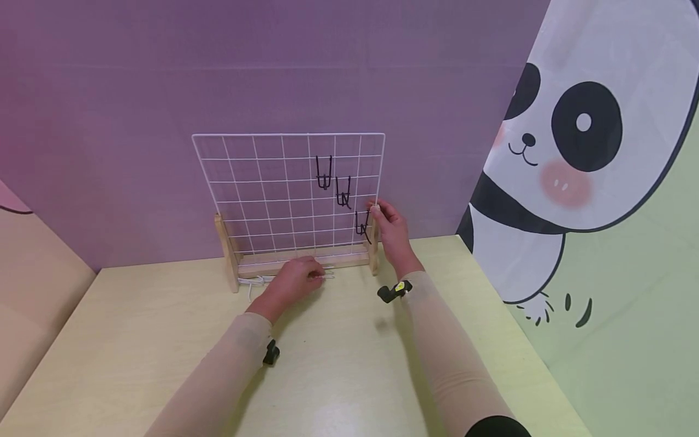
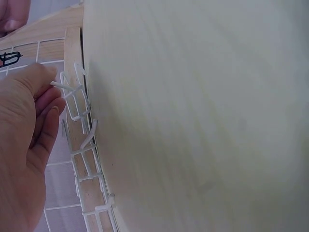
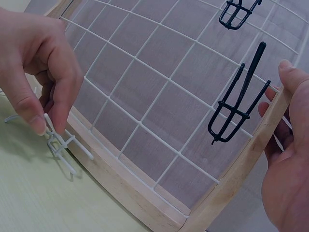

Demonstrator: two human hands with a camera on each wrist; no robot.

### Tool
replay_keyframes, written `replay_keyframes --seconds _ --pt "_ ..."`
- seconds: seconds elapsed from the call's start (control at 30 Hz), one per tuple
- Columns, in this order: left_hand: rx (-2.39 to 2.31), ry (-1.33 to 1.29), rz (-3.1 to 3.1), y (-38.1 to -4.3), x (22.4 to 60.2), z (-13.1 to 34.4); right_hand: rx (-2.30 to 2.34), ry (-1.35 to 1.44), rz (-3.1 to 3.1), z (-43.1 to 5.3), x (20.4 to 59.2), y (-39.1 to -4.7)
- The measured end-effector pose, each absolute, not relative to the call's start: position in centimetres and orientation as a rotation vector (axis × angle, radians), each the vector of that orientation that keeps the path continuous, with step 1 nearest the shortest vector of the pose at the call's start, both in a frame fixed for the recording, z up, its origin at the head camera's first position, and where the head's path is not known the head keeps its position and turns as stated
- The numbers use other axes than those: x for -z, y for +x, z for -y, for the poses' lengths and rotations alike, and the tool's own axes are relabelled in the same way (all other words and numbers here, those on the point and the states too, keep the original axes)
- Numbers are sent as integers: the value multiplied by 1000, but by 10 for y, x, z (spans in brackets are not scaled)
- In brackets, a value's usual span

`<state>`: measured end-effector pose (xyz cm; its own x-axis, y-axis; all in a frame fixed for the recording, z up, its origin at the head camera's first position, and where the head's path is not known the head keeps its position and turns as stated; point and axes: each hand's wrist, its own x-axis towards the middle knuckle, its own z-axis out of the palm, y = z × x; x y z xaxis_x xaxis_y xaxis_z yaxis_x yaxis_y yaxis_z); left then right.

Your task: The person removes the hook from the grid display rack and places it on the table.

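A white wire grid panel [image 1: 289, 133] stands tilted in a wooden stand [image 1: 228, 252] at the back of the table. My left hand [image 1: 292, 284] pinches a white wire hook [image 3: 62, 144] between thumb and fingers, low in front of the stand. Other white hooks [image 2: 89, 140] lie along the stand's base, partly hidden by this hand in the head view. At the right edge, my right hand [image 1: 395, 237] grips the stand's side post, thumb in front and fingers behind. Three black hooks [image 1: 324, 174] hang on the grid's right half, stepping down toward the right hand.
The pale wooden table [image 1: 338, 376] extends in front of the stand. Close behind rises a purple wall [image 1: 136, 152]. To the right is a panda picture [image 1: 587, 127] on the side wall.
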<state>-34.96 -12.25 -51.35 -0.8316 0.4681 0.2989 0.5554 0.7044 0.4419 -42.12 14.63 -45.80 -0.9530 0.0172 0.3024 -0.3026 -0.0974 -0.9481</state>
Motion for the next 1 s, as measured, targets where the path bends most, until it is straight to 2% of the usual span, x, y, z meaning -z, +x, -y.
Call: replay_keyframes --seconds 1.0 --pt "713 -883 2901 -347 514 119 -2176 318 1911 -145 458 -423"
